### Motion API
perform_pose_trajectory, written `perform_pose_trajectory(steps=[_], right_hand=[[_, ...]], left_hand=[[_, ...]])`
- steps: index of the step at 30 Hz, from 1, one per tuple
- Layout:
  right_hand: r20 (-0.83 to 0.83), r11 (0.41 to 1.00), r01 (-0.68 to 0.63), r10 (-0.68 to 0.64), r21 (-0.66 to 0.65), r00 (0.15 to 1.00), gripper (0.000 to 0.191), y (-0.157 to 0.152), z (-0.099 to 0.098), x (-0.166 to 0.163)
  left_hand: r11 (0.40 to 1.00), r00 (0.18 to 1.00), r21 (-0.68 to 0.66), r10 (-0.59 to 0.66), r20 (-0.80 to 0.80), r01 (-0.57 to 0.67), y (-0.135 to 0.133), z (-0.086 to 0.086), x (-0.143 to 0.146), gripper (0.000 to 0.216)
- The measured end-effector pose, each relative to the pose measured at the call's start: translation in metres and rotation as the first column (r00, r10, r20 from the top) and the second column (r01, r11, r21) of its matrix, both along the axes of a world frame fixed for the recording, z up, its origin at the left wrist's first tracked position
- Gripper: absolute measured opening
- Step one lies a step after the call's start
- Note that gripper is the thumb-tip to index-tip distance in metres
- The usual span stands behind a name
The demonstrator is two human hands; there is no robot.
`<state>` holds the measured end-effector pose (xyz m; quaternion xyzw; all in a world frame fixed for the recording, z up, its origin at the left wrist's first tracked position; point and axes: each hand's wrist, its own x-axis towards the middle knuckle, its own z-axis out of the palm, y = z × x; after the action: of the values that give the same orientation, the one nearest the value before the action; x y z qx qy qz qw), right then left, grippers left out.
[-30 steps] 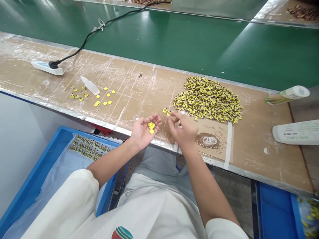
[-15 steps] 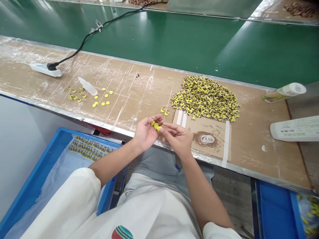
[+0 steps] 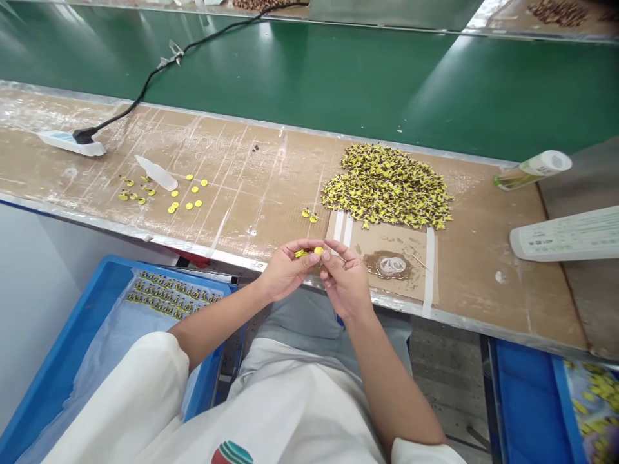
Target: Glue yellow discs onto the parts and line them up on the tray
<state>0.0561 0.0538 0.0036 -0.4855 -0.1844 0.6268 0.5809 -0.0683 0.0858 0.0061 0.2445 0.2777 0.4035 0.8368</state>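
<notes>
Several small round yellow discs point(image 3: 300, 253) lie in the curled fingers of my left hand point(image 3: 285, 270). One yellow disc point(image 3: 318, 251) is pinched up where the fingertips of both hands meet. The thumb and fingers of my right hand point(image 3: 347, 277) close on its right side. Both hands are over the table's front edge. Two yellow pieces with dark tops point(image 3: 310, 215) lie on the cardboard just beyond them. To their right is a big heap of small yellow and dark brown pieces point(image 3: 387, 187). A clear glue-like puddle point(image 3: 392, 265) sits on taped cardboard nearby.
At left lie a white squeeze bottle point(image 3: 157, 173), loose yellow discs point(image 3: 189, 205) and a power strip point(image 3: 72, 143) with a black cable. Two white bottles, one a tall container point(image 3: 565, 235), lie at right. A blue tray point(image 3: 109, 270) with rows of finished-looking pieces stands below left.
My hands have come together, and a single disc now stands between the fingertips of both. The left fingers have curled over the other discs. The view has shifted slightly.
</notes>
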Motion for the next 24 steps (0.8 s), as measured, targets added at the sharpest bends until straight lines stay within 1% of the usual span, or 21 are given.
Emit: perform_pose_trajectory(steps=[2,4,6,8,10,11,12,13,14,15,16,17,18,19,20,21,22,24], right_hand=[[-0.041,1.000,-0.005,0.005,-0.005,0.999,0.048,-0.003,0.000,0.002],[-0.052,1.000,-0.026,0.026,0.001,0.998,0.045,-0.004,0.001,0.007],[-0.023,0.996,-0.085,0.085,0.000,0.996,0.048,-0.003,0.003,0.015],[0.030,0.986,-0.163,0.164,-0.027,0.986,0.056,-0.002,0.007,0.022],[0.105,0.976,-0.210,0.216,-0.066,0.971,0.066,-0.003,0.012,0.026],[0.170,0.975,-0.207,0.218,-0.078,0.961,0.069,-0.004,0.015,0.028],[0.267,0.980,-0.185,0.200,-0.079,0.943,0.069,-0.005,0.018,0.029],[0.399,0.988,-0.143,0.158,-0.066,0.903,0.066,-0.006,0.021,0.032],[0.557,0.995,-0.088,0.093,-0.037,0.825,0.061,-0.006,0.024,0.036],[0.715,0.999,-0.036,0.022,0.005,0.699,0.054,-0.005,0.028,0.041],[0.843,0.999,-0.006,-0.038,0.048,0.536,0.047,-0.003,0.032,0.048],[0.932,0.997,0.005,-0.073,0.076,0.356,0.040,0.001,0.035,0.057],[0.979,0.997,-0.012,-0.069,0.072,0.193,0.035,0.007,0.038,0.066],[0.997,0.999,-0.036,-0.033,0.036,0.063,0.032,0.015,0.039,0.075],[0.999,0.999,-0.052,0.010,-0.012,-0.037,0.029,0.024,0.039,0.083],[0.992,0.996,-0.073,0.053,-0.061,-0.112,0.028,0.035,0.037,0.091],[0.982,0.991,-0.089,0.083,-0.099,-0.169,0.027,0.046,0.034,0.097],[0.960,0.980,-0.122,0.123,-0.157,-0.250,0.028,0.067,0.024,0.104]], left_hand=[[1.000,1.000,0.006,0.021,-0.008,-0.021,-0.001,-0.001,0.001,0.031],[1.000,1.000,0.000,-0.008,-0.017,0.008,-0.003,-0.001,0.001,0.030],[0.999,0.998,-0.007,-0.054,-0.028,0.054,-0.004,0.000,0.000,0.030],[0.997,0.996,-0.012,-0.081,-0.040,0.080,-0.005,0.000,0.000,0.028],[0.997,0.996,-0.028,-0.078,-0.040,0.077,-0.005,0.001,0.002,0.027],[0.997,0.997,-0.042,-0.066,-0.033,0.065,-0.005,0.001,0.003,0.027],[0.997,0.999,-0.057,-0.046,-0.024,0.045,-0.004,0.000,0.004,0.027],[0.997,1.000,-0.073,-0.018,-0.013,0.017,-0.003,0.000,0.005,0.027],[0.996,1.000,-0.089,0.012,-0.002,-0.012,-0.001,-0.001,0.006,0.028],[0.994,0.999,-0.103,0.040,0.007,-0.039,0.001,-0.002,0.007,0.028],[0.992,0.998,-0.113,0.066,0.013,-0.064,0.002,-0.002,0.007,0.028],[0.989,0.996,-0.124,0.088,0.017,-0.085,0.004,-0.003,0.007,0.029],[0.985,0.994,-0.136,0.107,0.019,-0.104,0.006,-0.003,0.007,0.029],[0.982,0.992,-0.148,0.121,0.020,-0.117,0.008,-0.003,0.007,0.029],[0.979,0.991,-0.158,0.131,0.020,-0.126,0.009,-0.002,0.007,0.028],[0.977,0.990,-0.169,0.138,0.018,-0.133,0.011,-0.001,0.008,0.028],[0.974,0.990,-0.178,0.143,0.015,-0.138,0.011,0.000,0.008,0.028],[0.972,0.989,-0.186,0.147,0.007,-0.143,0.012,0.002,0.009,0.028]])
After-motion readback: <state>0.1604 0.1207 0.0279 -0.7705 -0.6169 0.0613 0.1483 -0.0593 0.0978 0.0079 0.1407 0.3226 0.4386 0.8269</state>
